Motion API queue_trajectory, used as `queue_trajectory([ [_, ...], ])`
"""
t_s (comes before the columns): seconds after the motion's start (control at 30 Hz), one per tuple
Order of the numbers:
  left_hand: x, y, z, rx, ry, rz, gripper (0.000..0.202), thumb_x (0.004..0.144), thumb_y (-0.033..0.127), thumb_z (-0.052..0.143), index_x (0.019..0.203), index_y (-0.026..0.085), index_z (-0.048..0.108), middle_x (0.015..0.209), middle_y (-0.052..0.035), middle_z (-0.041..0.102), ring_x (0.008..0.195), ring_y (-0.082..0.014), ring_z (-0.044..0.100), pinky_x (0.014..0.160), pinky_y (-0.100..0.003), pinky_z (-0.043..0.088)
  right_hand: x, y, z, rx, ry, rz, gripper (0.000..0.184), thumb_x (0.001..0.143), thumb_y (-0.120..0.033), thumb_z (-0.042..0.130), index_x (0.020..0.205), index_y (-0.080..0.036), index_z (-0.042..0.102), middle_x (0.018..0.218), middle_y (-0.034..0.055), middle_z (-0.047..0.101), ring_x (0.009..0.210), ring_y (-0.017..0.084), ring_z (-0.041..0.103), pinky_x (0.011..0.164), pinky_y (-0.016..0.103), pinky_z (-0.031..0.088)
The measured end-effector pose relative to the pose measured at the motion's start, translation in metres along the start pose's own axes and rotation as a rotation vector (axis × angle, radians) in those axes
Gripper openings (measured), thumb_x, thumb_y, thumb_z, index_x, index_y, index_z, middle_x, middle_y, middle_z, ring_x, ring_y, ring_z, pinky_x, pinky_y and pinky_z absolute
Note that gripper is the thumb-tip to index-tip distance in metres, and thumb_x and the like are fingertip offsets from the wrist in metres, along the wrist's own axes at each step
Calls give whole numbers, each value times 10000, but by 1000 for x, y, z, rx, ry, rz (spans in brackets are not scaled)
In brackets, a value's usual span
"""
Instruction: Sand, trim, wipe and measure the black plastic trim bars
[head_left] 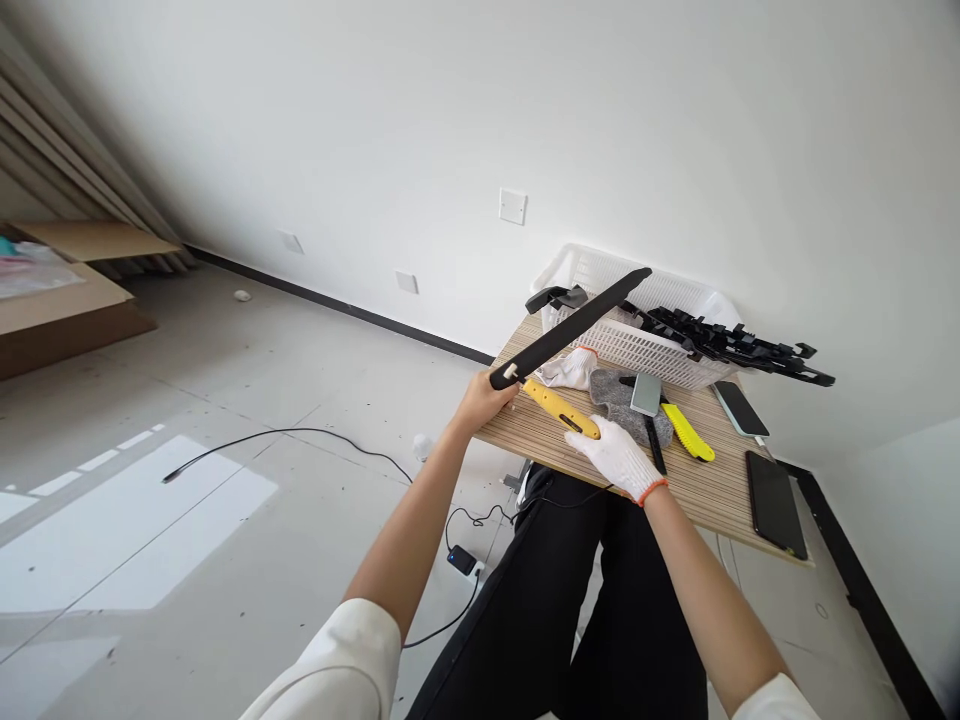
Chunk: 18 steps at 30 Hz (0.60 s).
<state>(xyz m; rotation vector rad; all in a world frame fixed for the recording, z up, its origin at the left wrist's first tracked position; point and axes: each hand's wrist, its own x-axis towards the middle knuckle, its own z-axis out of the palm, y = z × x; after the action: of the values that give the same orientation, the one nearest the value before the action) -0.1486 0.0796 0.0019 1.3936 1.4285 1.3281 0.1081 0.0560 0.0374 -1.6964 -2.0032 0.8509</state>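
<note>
My left hand (pixel 484 400), bare, is closed around the lower end of a long black plastic strip (pixel 574 328), which slants up to the right over the table. A small pale piece (pixel 511 371) sits on the strip near that end. In a white knitted glove with an orange cuff, my right hand (pixel 615 455) grips a yellow-handled tool (pixel 559 408) with a dark slot in its side. The tool's front end points at the strip's lower end, close to my left fingers; its tip is too small to make out.
On the wood-grain table (pixel 705 490) are a white basket (pixel 637 345) of black plastic parts (pixel 720 340), a white glove (pixel 570 370), a grey cloth (pixel 615 395), a grey block (pixel 646 394), a yellow utility knife (pixel 688 433) and two phones (pixel 776 503). Cables (pixel 322 431) and an adapter (pixel 461 560) lie below.
</note>
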Motion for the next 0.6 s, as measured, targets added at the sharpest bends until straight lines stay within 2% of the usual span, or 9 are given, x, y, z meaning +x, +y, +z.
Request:
queue_trajectory([
  [0.1,0,0,0,7,6,6,113,713,249,602,637,190,543,516,31,592,517,-132,580,567,-242,445,-1,2,-6,44,116,57,450,849,-644,557,930,-209,637,829,36,675,734,187,576,685,290,388],
  [0.23,-1,0,0,8,8,4,99,713,256,600,657,187,557,518,27,594,514,-137,577,568,-249,447,4,1,-14,13,48,28,436,808,-631,618,911,-208,648,819,32,671,720,180,555,688,291,377],
  [0.37,-2,1,0,7,5,10,105,713,264,595,654,187,553,520,24,591,522,-139,579,579,-253,450,10,-1,-24,140,128,81,459,835,-618,576,968,-186,650,814,32,663,724,173,544,683,285,385],
  [0.47,-1,1,0,9,5,7,98,710,262,595,659,186,561,511,24,589,516,-140,576,583,-256,453,13,-3,-33,182,86,79,413,743,-559,701,876,-170,665,692,8,618,644,149,508,622,269,372],
  [0.6,-1,0,0,13,12,6,100,711,258,603,656,180,575,513,19,593,515,-140,573,577,-255,445,19,-2,-44,245,152,131,437,800,-584,637,907,-161,663,559,-22,510,539,122,438,538,259,328],
])
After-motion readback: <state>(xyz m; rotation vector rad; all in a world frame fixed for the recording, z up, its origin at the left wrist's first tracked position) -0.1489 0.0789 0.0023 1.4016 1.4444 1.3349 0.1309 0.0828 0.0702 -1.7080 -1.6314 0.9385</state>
